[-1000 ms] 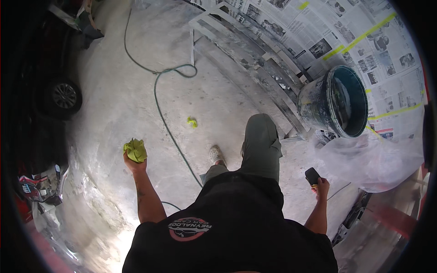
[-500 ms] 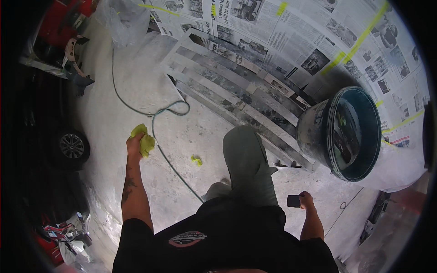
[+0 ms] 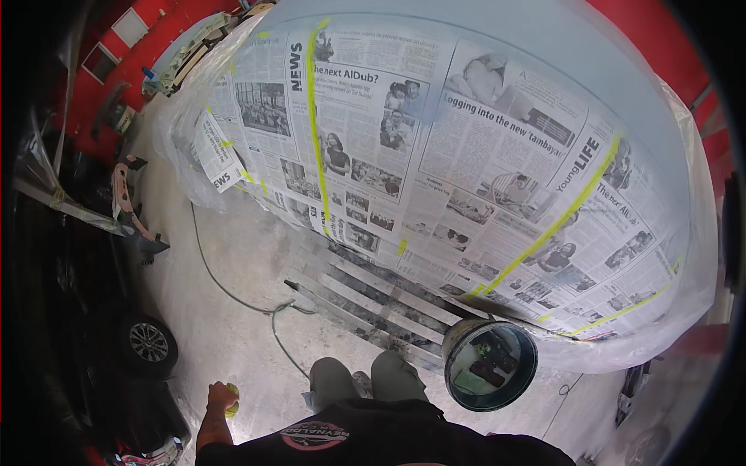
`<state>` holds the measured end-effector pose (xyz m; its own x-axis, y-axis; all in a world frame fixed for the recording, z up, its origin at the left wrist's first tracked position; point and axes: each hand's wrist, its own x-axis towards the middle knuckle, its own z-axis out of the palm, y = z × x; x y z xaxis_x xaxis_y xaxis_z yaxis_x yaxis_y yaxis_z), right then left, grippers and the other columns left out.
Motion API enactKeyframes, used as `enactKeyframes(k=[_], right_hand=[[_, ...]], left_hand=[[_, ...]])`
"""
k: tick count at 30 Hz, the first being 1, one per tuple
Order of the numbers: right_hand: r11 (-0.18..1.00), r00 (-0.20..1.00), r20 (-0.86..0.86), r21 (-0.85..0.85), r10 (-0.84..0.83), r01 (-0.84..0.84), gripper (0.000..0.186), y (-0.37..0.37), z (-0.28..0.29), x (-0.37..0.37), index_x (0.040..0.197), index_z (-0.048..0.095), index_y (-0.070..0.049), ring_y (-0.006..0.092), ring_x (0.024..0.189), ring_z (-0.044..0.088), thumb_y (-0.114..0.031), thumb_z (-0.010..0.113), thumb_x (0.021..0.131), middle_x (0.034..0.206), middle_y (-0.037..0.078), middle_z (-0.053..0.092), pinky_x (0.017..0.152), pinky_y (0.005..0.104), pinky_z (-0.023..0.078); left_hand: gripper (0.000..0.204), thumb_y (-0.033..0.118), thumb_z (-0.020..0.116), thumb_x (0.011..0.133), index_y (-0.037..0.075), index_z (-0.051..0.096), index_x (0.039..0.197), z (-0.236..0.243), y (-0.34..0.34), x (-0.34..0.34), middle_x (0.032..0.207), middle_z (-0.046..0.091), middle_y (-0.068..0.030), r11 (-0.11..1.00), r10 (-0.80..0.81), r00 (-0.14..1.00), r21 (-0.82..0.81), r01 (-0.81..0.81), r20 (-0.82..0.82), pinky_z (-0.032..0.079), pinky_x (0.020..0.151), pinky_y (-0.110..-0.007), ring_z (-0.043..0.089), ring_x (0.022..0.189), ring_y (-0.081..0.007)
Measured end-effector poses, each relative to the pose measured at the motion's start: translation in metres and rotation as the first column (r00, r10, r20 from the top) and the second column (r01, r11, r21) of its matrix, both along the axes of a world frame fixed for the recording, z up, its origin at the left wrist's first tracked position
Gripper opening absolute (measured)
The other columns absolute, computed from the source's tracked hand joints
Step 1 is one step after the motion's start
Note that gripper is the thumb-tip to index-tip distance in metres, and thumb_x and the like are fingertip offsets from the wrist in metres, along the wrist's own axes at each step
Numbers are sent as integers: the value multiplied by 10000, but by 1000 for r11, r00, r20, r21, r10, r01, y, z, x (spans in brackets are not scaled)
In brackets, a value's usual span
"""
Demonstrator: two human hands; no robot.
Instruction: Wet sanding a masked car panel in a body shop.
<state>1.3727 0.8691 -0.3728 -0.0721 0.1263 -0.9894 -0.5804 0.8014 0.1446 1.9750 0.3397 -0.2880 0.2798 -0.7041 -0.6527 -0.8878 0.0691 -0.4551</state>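
Gripping cloth in curled left hand, over floor, cannot tell about right hand, out of view; might tip bucket at end of bench by bumping it with knee.

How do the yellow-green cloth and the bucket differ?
Colour: the cloth is yellow-green, while the bucket is dark bluish-green inside. Size: the bucket looks far larger than the cloth. State: the cloth is bunched in the left hand, partly covered by it; the bucket is open-topped, with dark items inside, and the left hand is not touching it.
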Motion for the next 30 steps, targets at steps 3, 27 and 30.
enactKeyframes(k=[3,27,30], right_hand=[[999,1000,-28,-35,8,-8,291,-15,-5,5,1112,685,-83,304,1006,688,-183,573,863,1096,167,695,840,413,558],[355,134,-532,-338,-836,872,478,-177,290,159,1134,652,-21,280,1007,678,-209,811,725,1105,218,676,882,369,547],[-37,-300,-409,-540,-862,841,351,-220,333,183,1092,592,23,311,870,688,-35,736,777,946,157,669,631,443,622]], left_hand=[[596,359,842,631,11,669,1082,44,24,-4,1180,657,-178,944,329,944,30,-330,22,541,925,-386,647,1095,-330],[470,328,571,948,77,521,1343,322,-480,-317,1232,618,-79,684,517,-451,668,-294,-728,531,897,-451,626,1082,-271],[508,305,608,927,13,507,1331,375,-510,-484,1219,610,-127,855,482,-357,519,-7,-800,524,909,-423,628,1079,-279]])
